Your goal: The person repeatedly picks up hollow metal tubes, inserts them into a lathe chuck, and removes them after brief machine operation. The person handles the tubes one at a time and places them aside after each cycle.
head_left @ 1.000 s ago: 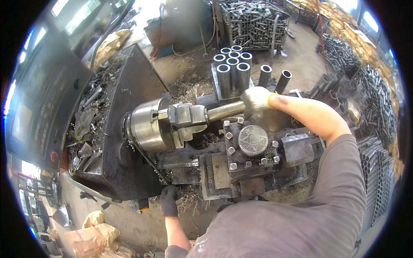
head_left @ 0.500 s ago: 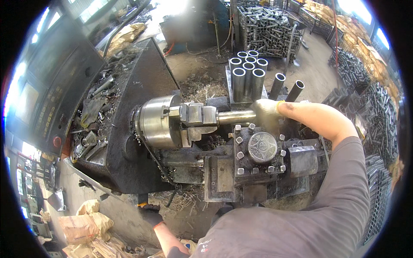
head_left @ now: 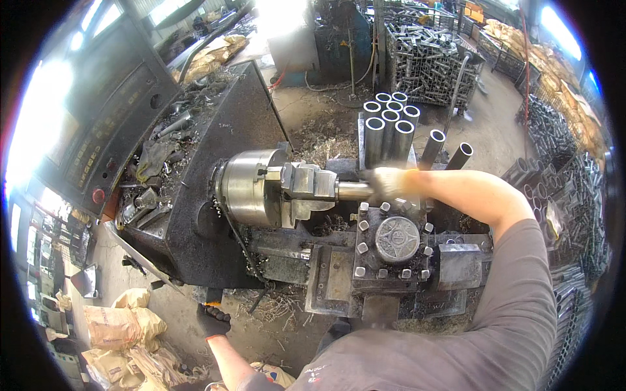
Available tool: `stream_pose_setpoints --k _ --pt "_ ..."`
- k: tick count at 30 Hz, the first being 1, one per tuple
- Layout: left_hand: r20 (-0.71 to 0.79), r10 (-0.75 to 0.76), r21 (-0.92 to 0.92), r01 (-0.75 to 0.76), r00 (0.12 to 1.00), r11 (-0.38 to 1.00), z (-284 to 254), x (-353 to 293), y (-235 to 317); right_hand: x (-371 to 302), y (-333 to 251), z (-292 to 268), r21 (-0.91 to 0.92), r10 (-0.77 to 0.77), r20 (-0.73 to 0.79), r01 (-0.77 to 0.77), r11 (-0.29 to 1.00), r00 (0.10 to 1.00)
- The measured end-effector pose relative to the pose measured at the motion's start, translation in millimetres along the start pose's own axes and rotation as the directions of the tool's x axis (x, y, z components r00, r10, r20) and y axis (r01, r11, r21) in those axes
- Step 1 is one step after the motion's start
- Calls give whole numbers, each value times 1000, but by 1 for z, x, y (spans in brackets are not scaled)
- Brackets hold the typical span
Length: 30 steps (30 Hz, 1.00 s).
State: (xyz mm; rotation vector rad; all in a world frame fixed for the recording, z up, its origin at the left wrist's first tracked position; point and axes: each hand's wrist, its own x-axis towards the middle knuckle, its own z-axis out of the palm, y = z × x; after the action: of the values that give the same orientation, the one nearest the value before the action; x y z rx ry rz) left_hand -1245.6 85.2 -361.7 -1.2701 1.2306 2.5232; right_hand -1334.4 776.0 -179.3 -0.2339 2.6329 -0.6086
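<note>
My right hand [head_left: 393, 183], in a pale work glove and blurred by motion, is closed around the outer end of a shiny metal tube [head_left: 354, 190]. The tube lies level, its other end between the jaws [head_left: 308, 182] of a lathe chuck [head_left: 251, 189]. Just below that hand is the square tool post [head_left: 396, 240], with several bolts around a round cap. At the lower left, my left hand [head_left: 214, 321] wears a dark glove, its fingers curled beside a small orange piece [head_left: 212, 304] under the headstock. Whatever it grips is hidden.
Upright tubes [head_left: 391, 127] stand grouped behind the lathe, with two leaning tubes [head_left: 461, 156] to their right. Metal scraps and chips cover the headstock [head_left: 208, 143]. Wire bins of parts [head_left: 433, 72] stand farther back. Paper sacks [head_left: 124, 326] lie on the floor at lower left.
My right hand has moved left toward the chuck, and less of the tube shows between hand and jaws. My left hand has shifted slightly left, its curled fingers now plainer. The view has shifted.
</note>
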Motion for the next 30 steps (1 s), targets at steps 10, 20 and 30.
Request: stream_pose_setpoints --k 10,20,30 --pt "-14 398 267 -381 917 885 -31 34 -13 30 26 2 -215 -10 16 14 976 1000" --pt "422 859 586 -636 -289 -502 108 -142 51 -92 77 3 -300 0 -419 -138 944 908" --pt "627 733 778 -250 263 -576 352 -119 266 -227 -29 -5 357 300 -826 32 933 477"
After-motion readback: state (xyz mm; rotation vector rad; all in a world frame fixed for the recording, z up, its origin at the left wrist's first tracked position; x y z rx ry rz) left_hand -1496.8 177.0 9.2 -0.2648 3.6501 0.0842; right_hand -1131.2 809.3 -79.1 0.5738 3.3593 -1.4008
